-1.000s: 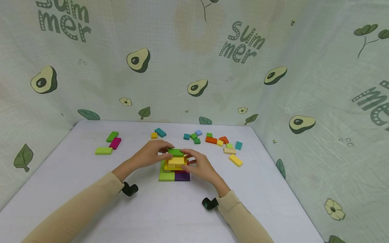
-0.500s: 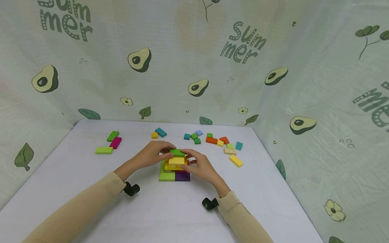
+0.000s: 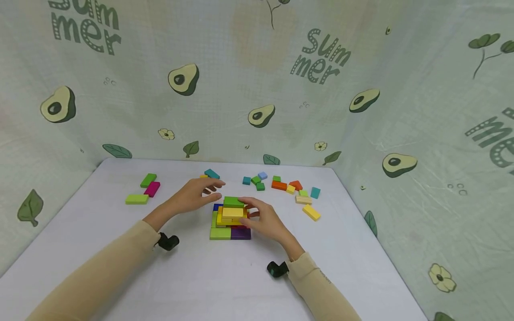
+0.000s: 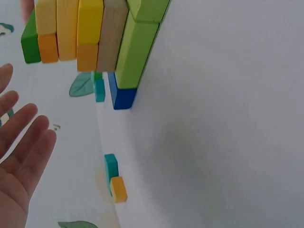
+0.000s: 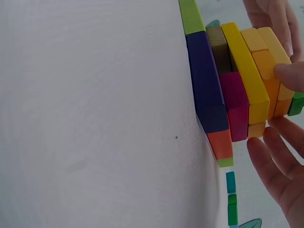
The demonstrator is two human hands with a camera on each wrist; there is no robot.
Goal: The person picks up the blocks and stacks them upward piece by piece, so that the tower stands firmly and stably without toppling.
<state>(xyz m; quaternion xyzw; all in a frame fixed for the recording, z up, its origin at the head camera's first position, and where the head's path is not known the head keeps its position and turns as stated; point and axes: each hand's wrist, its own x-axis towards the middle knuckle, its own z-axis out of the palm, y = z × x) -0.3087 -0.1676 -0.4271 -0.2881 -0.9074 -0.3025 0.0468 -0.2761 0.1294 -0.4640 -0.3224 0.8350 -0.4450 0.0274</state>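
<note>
A tower of flat coloured blocks (image 3: 232, 214) stands mid-table, with a green block (image 3: 234, 202) on top. Its base shows a lime block (image 3: 220, 234) beside a dark purple block (image 3: 241, 234), and yellow layers rise above them. My right hand (image 3: 267, 219) holds the tower's right side, thumb at the front and fingers round the end; in the right wrist view the thumb (image 5: 292, 76) lies against the yellow-orange blocks. Left of the top, my left hand (image 3: 195, 195) hovers apart from the tower and holds nothing. In the left wrist view its fingers (image 4: 35, 147) are spread.
At the far left lie a green block (image 3: 148, 180), a magenta block (image 3: 152, 189) and a lime block (image 3: 137, 199). A teal block (image 3: 212, 173) is behind the left hand. Several small blocks, including an orange-red one (image 3: 279, 185) and a yellow one (image 3: 311, 212), are scattered back right.
My left hand has let go of the green top block and moved left and slightly up, uncovering a blue block at the tower's back left. The right hand stays in place.
</note>
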